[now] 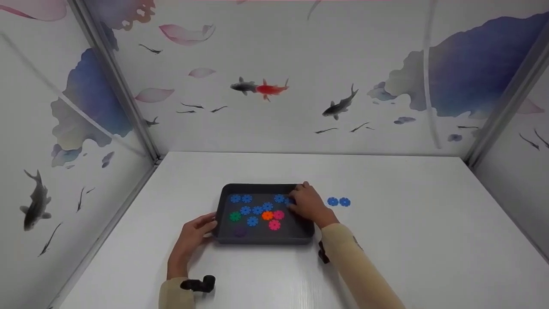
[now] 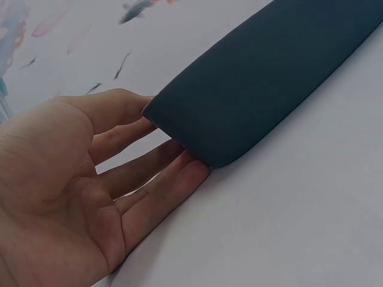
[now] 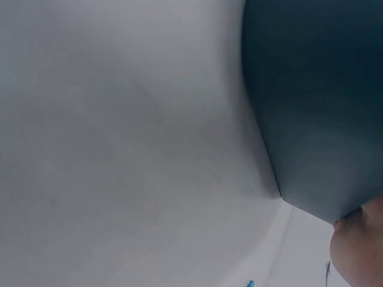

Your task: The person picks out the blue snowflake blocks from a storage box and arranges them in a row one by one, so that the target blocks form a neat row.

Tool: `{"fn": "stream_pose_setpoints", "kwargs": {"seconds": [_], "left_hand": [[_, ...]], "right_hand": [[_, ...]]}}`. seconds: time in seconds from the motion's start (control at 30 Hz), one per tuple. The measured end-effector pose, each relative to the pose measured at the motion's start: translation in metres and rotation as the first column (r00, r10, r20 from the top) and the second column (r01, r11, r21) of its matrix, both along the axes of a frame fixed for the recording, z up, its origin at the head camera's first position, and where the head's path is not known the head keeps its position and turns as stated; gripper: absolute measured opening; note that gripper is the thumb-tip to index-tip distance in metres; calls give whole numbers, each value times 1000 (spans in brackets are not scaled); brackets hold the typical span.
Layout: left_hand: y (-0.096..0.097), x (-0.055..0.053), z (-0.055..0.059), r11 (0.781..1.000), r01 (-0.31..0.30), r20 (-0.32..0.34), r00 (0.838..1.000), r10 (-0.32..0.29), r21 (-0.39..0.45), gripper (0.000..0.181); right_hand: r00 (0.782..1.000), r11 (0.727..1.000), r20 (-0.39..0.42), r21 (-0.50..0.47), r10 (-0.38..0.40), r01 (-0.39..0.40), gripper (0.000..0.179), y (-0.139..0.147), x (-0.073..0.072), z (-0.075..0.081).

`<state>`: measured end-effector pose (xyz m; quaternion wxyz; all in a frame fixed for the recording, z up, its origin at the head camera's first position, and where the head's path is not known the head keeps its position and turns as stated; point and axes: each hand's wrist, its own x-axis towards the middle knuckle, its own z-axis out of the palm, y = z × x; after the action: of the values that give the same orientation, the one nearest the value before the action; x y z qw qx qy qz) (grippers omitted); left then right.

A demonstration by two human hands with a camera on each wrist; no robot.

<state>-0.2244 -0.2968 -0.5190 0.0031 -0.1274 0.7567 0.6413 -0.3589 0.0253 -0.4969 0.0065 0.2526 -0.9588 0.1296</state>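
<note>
The left hand (image 1: 189, 240) touches the tray (image 1: 263, 241), fingers loosely extended; the right hand (image 1: 309, 204) reaches over the right rim; whether it pinches a blue disc (image 1: 287, 201), I cannot tell; light steadying pressure should suit; the disc lies inside the tray, at the right hand's fingertips, well apart from the left hand.
</note>
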Motion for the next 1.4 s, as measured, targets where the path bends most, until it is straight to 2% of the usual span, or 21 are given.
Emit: {"fn": "stream_pose_setpoints", "kwargs": {"seconds": [0.13, 0.37, 0.7, 1.1, 1.4], "left_hand": [[1, 0, -1, 1000, -3, 1, 1000, 3, -5, 43], [-1, 0, -3, 1000, -4, -1, 1000, 4, -27, 44], [-1, 0, -2, 1000, -4, -5, 1000, 4, -18, 44], [0, 0, -2, 1000, -14, 0, 1000, 14, -1, 43], [-1, -1, -4, 1000, -19, -6, 1000, 19, 2, 42]], "right_hand": [[1000, 1000, 13, -19, -10, 10, 37, 0, -1, -3], [1000, 999, -13, -47, 25, -25, 34, -1, -4, -3], [999, 997, 40, -71, -12, 15, 32, -3, -6, -2], [996, 987, 82, -159, -20, 33, 33, -1, -5, -4], [999, 982, 48, -188, -13, 22, 27, -1, -6, -7]]}}
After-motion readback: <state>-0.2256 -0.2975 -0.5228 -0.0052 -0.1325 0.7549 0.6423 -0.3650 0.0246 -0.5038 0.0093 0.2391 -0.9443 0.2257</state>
